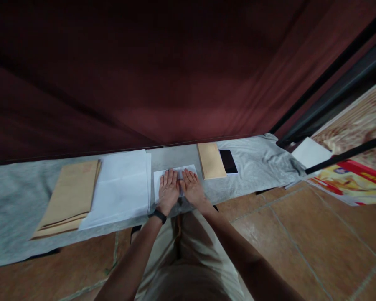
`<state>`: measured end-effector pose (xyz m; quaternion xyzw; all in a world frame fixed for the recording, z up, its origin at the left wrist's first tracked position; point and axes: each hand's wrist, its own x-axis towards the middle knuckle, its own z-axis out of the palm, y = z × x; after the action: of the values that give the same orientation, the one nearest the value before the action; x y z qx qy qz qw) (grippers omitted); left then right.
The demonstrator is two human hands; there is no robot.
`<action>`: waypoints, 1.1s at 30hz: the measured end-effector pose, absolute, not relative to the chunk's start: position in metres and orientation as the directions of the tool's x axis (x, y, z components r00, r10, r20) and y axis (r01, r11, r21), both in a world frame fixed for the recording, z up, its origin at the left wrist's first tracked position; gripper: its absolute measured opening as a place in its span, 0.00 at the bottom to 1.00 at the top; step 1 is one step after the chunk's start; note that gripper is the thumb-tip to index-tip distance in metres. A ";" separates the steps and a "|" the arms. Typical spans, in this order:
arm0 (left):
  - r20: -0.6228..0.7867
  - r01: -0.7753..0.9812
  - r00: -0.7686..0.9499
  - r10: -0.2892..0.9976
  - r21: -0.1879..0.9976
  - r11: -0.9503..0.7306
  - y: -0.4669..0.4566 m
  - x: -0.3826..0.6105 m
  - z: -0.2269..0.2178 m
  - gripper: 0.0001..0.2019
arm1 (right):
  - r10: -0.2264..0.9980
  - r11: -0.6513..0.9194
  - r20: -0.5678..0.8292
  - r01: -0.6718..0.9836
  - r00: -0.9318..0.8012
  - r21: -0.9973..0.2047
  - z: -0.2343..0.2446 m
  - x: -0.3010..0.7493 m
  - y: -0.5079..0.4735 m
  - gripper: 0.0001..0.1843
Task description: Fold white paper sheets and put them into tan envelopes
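Observation:
A folded white sheet of paper [158, 177] lies on the grey cloth-covered table [15, 196] straight in front of me. My left hand [168, 190] lies flat on it, fingers stretched out, a black band on the wrist. Beside it, my right hand [191, 187] also presses flat on the same sheet, fingers together and extended. Neither hand grips anything.
A stack of white sheets [120, 190] and a pile of brown envelopes [69, 196] lie to the left. One brown envelope [210, 160] and a black phone [228, 161] lie to the right. Dark red curtain [163, 75] hangs behind; tiled floor below.

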<state>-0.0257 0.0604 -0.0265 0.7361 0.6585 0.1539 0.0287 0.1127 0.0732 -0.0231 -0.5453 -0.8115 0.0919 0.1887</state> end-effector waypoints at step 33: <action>0.261 0.942 -0.115 0.958 0.335 0.022 0.026 -0.044 -0.042 0.31 | 0.914 0.319 0.339 0.911 -0.222 -0.263 -0.057 0.144 0.048 0.33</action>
<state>-0.0439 0.0258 -0.0419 0.6649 0.7145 0.2167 0.0192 0.1443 0.0476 -0.0568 -0.5835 -0.7818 0.0041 0.2198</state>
